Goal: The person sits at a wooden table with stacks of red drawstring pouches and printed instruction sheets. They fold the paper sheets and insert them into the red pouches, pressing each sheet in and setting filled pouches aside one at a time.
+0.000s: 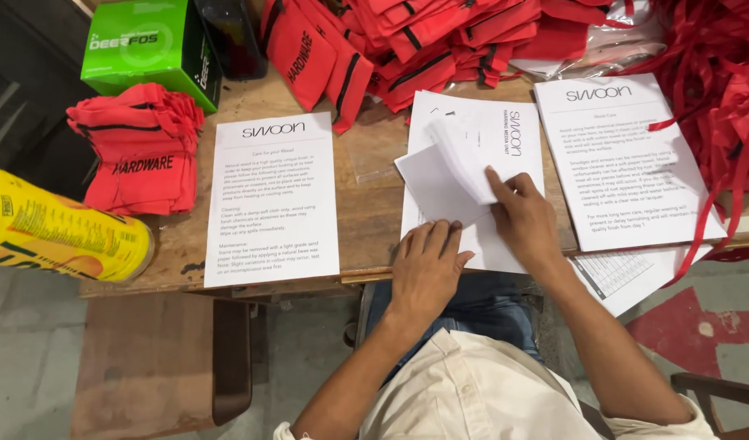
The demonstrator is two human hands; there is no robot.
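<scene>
The left hand (423, 273) lay flat, fingers together and stretched out, pressing down on the near part of a folded white sheet (440, 183) at the front edge of the wooden table (366, 220). It gripped nothing; it only pinned the paper. The right hand (523, 218) was just beside it, fingers curled and pinched on the raised fold of that same sheet, the forefinger pointing up along the crease. The sheet sat in the middle of the table, on top of a printed page (505, 138) with its heading running sideways, and part of it stood lifted off the surface.

To the left lay another printed page (273, 200), flat and square to the table edge. To the right lay a third printed page (627, 163), near the right hand but not touching it. A paper with a printed grid (615, 273) stuck out below the table edge under that side.

A stack of red cloth bags (138, 151) sat at the left end, and a larger heap of red bags (407, 45) spread across the back. Red ribbons (717, 90) tumbled over the right corner. A green box (150, 45) stood at the back left, and a yellow can (57, 232) lay on its side at the left edge. The person sat in blue trousers and a pale shirt.
</scene>
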